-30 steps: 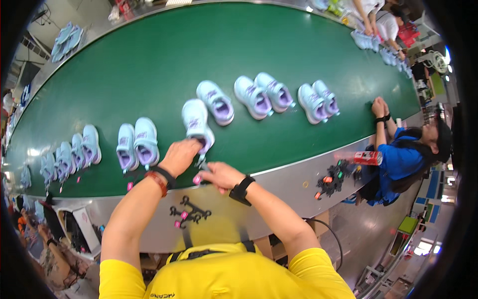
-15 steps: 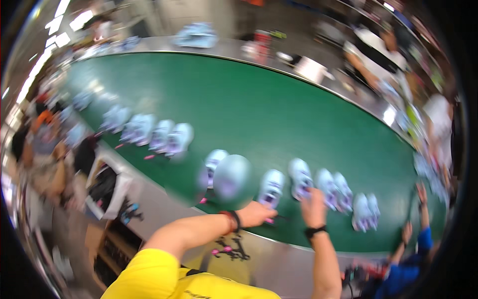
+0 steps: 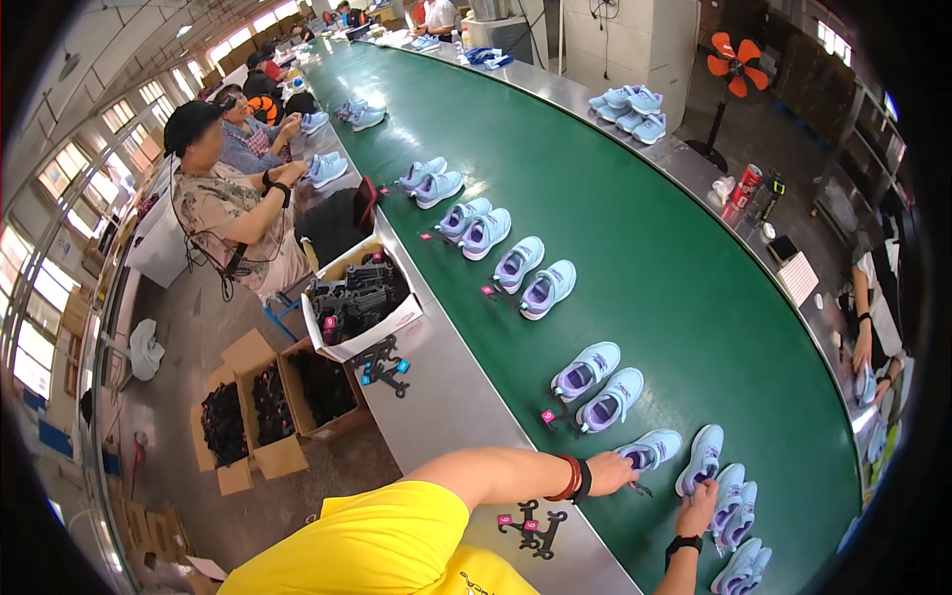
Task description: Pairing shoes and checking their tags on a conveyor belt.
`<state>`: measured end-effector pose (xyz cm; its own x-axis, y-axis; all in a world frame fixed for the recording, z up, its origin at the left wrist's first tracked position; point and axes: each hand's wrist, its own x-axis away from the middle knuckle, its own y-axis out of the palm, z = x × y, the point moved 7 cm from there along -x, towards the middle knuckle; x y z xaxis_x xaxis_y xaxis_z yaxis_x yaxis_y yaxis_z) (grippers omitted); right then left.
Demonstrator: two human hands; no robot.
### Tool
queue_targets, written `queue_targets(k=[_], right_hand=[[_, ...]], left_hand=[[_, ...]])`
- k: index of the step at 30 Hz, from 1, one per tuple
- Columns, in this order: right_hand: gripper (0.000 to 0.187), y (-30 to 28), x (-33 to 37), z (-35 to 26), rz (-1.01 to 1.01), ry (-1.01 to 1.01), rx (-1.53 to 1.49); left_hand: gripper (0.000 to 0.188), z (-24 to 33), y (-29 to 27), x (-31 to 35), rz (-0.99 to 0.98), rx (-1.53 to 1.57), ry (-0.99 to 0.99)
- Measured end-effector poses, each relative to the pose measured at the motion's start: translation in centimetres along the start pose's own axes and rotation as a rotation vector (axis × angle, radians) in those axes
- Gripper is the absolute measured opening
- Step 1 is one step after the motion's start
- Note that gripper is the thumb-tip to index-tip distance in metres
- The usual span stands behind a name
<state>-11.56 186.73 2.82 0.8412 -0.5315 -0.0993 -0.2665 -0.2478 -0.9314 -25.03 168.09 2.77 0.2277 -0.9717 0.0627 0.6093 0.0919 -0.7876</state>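
Two light blue sneakers with lilac linings lie in front of me on the green conveyor belt. My left hand point(image 3: 608, 474) has its fingers closed at the heel of the left sneaker point(image 3: 654, 448). Just below those fingertips lies a dark hanger with a bit of pink point(image 3: 643, 489); whether the fingers also touch it I cannot tell. My right hand point(image 3: 698, 506) pinches the heel opening of the right sneaker point(image 3: 705, 454), whose toe points away from me. Black plastic shoe hangers point(image 3: 533, 528) with pink tags rest on the metal ledge beside my left arm.
More sneaker pairs point(image 3: 600, 385) line the green belt point(image 3: 654, 268), several with pink-tagged hangers. A white box of black hangers point(image 3: 359, 297) stands on the ledge; cartons point(image 3: 278, 407) sit on the floor. Co-workers point(image 3: 233, 203) sit along the left side. Stacked sneakers point(image 3: 630, 111) are across the belt.
My view has swung left and steadied, showing more of the belt and floor. Both hands stay at the same two sneakers, now lower right in view; the right hand is no longer blurred.
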Motion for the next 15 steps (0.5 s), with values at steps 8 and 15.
queue_targets(k=[8,15], right_hand=[[0.033,1.6,2.2,-5.8,-0.192,-0.085,-0.146],[0.026,-1.9,0.5,-11.4,-0.066,-0.308,0.121]], left_hand=[[0.020,-0.4,-0.7,-0.4,0.021,0.015,-0.095],[0.019,-1.0,-0.4,-0.9,0.019,0.030,-0.138]])
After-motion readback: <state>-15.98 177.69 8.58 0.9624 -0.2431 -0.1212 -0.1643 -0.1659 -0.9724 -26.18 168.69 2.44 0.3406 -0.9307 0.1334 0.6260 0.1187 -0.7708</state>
